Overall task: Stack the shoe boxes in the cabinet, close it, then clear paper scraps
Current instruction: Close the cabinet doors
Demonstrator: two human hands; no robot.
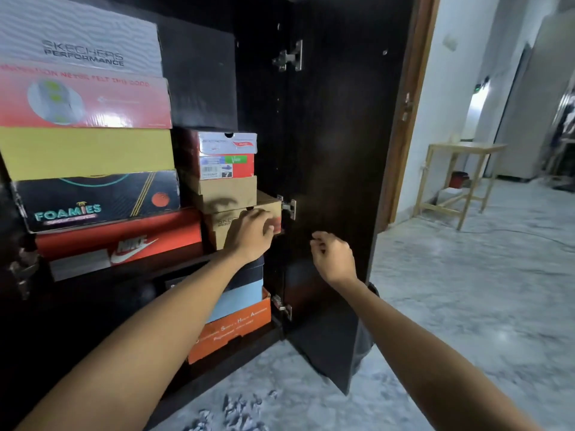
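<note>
The dark cabinet (202, 73) stands open with shoe boxes stacked inside. My left hand (250, 234) lies flat against the front of a brown Skechers box (270, 206), the lowest of a short stack on the right of the shelf. Above it sit another brown box (224, 191) and a red and white box (227, 155). On the left rises a taller stack, with a red Nike box (124, 241) at its base. My right hand (331, 256) hovers with loosely curled fingers in front of the open cabinet door (336, 135), holding nothing. Paper scraps (236, 412) lie on the floor below.
On the lower shelf are a blue box (239, 298) and an orange box (230, 331). Door hinges (289, 56) show on the cabinet's inner edge. A wooden table (460, 178) stands down the corridor on the right, over a grey marble floor (466, 306).
</note>
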